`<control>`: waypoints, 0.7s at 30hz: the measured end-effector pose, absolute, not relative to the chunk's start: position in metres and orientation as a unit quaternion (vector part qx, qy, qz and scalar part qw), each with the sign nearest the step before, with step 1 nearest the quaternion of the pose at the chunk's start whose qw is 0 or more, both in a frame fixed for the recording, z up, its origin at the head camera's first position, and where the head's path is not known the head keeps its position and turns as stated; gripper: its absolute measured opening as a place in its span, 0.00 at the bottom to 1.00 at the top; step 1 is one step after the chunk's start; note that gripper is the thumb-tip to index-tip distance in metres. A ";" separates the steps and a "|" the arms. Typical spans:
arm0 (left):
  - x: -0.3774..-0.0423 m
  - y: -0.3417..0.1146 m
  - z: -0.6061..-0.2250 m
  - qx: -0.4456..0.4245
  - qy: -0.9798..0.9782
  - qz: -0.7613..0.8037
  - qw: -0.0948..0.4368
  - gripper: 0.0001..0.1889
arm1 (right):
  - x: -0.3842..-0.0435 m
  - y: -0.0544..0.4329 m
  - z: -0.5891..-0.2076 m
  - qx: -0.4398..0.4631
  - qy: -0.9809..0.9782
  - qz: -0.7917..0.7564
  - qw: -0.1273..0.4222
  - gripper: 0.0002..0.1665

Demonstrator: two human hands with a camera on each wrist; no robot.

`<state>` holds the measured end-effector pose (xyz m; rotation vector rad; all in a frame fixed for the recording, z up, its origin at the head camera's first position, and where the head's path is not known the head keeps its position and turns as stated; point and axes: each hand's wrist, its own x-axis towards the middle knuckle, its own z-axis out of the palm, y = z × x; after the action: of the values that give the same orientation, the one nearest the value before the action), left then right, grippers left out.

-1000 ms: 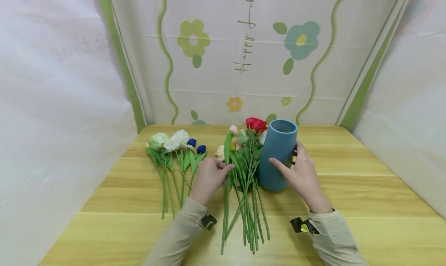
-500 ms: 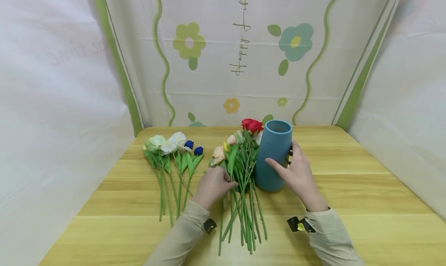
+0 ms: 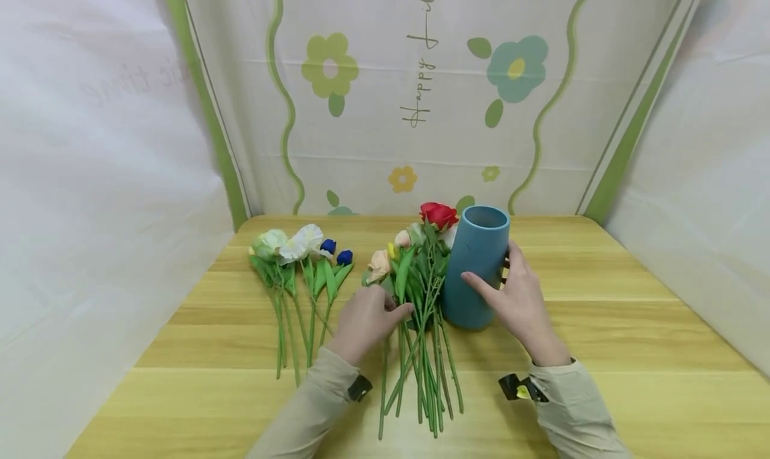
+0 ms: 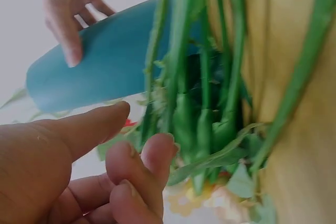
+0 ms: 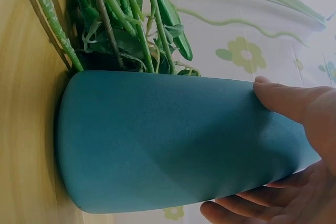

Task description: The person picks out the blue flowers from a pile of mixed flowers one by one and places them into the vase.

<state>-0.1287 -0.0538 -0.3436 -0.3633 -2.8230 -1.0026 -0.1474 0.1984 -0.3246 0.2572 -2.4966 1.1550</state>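
My right hand (image 3: 522, 305) grips a blue vase (image 3: 478, 272) that stands on the table, thumb on the near side and fingers wrapped round the far side. In the right wrist view the vase's base sits against the wood. Left of it lies a bunch of artificial flowers with a red rose (image 3: 439, 214), a peach rose (image 3: 379, 265) and long green stems (image 3: 430, 359). My left hand (image 3: 367, 319) is at the bunch's left side, fingers loosely bent. The left wrist view shows its thumb and fingertips apart, with nothing between them, close to the stems.
A second group of flowers lies at the left: white blooms (image 3: 303, 243), a pale green bloom (image 3: 271, 243) and blue buds (image 3: 344, 257). The wooden table (image 3: 601, 325) ends at a printed curtain (image 3: 373, 131) behind, with white fabric at both sides.
The pink flower and its stem, earlier pinched by my left hand, now lie lower in the bunch. That hand has shifted slightly down and right, its grip released. The right hand stays on the vase.
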 end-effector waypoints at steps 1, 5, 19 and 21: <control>-0.128 -0.055 -0.342 -0.121 -0.935 -0.327 0.065 0.28 | -0.148 0.198 -0.325 0.094 -0.887 0.411 0.188 0.58; -0.129 -0.062 -0.334 -0.126 -0.939 -0.311 0.072 0.19 | -0.150 0.199 -0.326 0.099 -0.886 0.411 0.188 0.58; -0.158 -0.148 -0.304 0.031 -0.971 -0.237 0.010 0.21 | -0.151 0.201 -0.325 0.091 -0.885 0.417 0.184 0.59; -0.167 -0.163 -0.307 0.050 -0.974 -0.219 -0.017 0.17 | -0.152 0.201 -0.327 0.095 -0.884 0.417 0.186 0.59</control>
<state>-0.1674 -0.1627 -0.3069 0.1580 -3.0950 -0.6972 -0.1525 0.2011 -0.3267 0.2690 -2.4912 1.1754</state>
